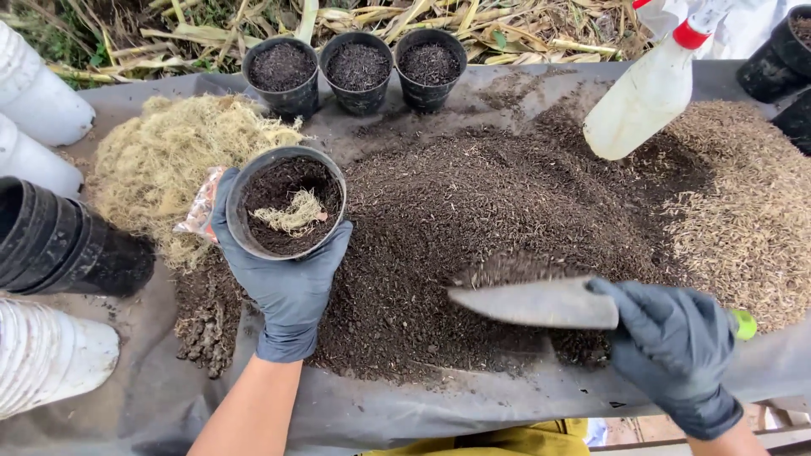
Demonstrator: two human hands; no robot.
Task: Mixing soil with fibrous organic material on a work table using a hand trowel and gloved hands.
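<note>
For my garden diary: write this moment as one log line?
left hand: holds black plastic pot with soil, moss | right hand: holds grey metal trowel over dark soil pile

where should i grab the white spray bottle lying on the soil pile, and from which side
Grip the white plastic spray bottle around its narrow neck just below the red collar, coming from above at the top right. It lies tilted with its wide base down on the dark soil pile, so the neck is raised and free. The right hand, nearest it, holds a grey metal trowel.
</note>
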